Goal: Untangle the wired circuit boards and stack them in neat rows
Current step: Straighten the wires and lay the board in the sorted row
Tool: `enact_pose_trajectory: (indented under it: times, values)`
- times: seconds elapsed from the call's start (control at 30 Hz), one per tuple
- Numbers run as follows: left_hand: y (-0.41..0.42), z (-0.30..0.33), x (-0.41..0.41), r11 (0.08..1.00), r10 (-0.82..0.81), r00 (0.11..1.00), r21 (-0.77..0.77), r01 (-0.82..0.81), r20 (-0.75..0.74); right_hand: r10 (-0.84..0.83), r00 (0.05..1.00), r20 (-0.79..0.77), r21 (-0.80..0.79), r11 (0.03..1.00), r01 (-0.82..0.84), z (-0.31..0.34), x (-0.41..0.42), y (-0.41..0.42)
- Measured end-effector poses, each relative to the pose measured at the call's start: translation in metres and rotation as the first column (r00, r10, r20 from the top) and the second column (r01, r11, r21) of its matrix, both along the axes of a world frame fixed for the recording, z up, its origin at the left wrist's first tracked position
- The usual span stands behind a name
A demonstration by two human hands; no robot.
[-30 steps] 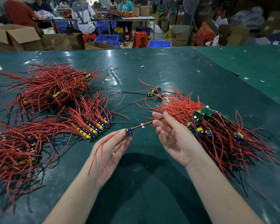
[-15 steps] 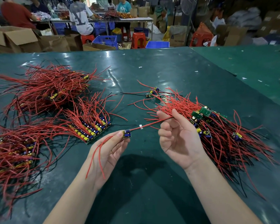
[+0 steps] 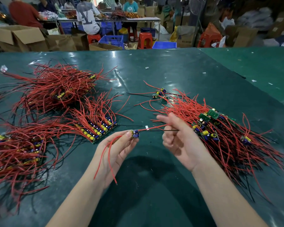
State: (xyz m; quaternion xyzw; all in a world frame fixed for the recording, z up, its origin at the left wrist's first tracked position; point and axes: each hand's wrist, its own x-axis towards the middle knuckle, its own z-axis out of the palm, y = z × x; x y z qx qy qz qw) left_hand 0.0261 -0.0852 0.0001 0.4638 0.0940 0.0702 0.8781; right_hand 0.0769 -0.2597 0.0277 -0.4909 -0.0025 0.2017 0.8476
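2 hands [image 3: 120, 149], 1 held circuit board [image 3: 135, 133], 4 wired-board heaps [image 3: 56, 89], 4 red stools [image 3: 145, 40].

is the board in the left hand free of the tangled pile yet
Not fully. The left hand pinches the board, but its red wire runs through the right hand toward the pile.

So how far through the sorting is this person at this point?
Partly through. Done: one neat row of boards lies left of centre, wires fanned back. In hand: the left hand pinches a single board while the right hand draws its red wire out straight. Left: the tangled pile on the right, a few loose boards behind it, and two messy heaps at far left.
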Motion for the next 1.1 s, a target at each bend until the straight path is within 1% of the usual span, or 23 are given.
enact_pose_trajectory:
  times: [0.07, 0.13, 0.2, 0.33, 0.5, 0.6, 0.73, 0.83, 0.97, 1.1]
  values:
    - [0.000, -0.001, -0.001, 1.000, -0.027, 0.999, -0.004, 0.027, 0.042, 0.065, 0.992, 0.108, -0.166, 0.985, -0.047, -0.006, -0.006, 0.007]
    - [-0.001, -0.002, -0.004, 0.996, -0.086, 0.991, 0.036, 0.083, 0.100, 0.160, 0.967, 0.199, -0.250, 0.962, -0.108, -0.012, -0.014, 0.015]
    - [-0.002, -0.003, -0.006, 0.988, -0.130, 0.984, 0.099, 0.118, 0.125, 0.182, 0.953, 0.243, -0.304, 0.947, -0.103, -0.016, -0.019, 0.020]
    - [-0.005, -0.002, -0.006, 0.973, -0.097, 0.993, 0.215, 0.079, 0.074, 0.147, 0.953, 0.265, -0.254, 0.964, -0.078, -0.021, -0.022, 0.023]
    - [-0.002, -0.006, -0.007, 0.943, 0.004, 0.998, 0.331, -0.027, 0.070, 0.076, 0.977, 0.198, -0.178, 0.983, -0.040, -0.023, -0.021, 0.025]
    - [0.001, -0.008, -0.006, 0.934, 0.052, 0.997, 0.349, -0.070, 0.061, 0.076, 0.976, 0.205, -0.175, 0.984, -0.039, -0.023, -0.021, 0.027]
    - [0.001, -0.008, -0.006, 0.929, 0.044, 0.998, 0.365, -0.061, 0.055, 0.034, 0.984, 0.174, -0.112, 0.994, -0.015, -0.024, -0.021, 0.028]
    - [0.002, -0.006, -0.007, 0.942, 0.057, 0.998, 0.329, -0.065, 0.033, 0.025, 0.984, 0.174, -0.081, 0.997, -0.011, -0.024, -0.020, 0.027]
    - [0.000, -0.003, -0.006, 0.989, 0.064, 0.998, 0.134, -0.061, -0.023, 0.056, 0.986, 0.154, -0.015, 0.998, -0.054, -0.021, -0.021, 0.027]
    - [-0.001, -0.002, -0.005, 0.997, 0.080, 0.996, -0.016, -0.080, -0.048, 0.060, 0.987, 0.148, 0.012, 0.998, -0.062, -0.022, -0.022, 0.027]
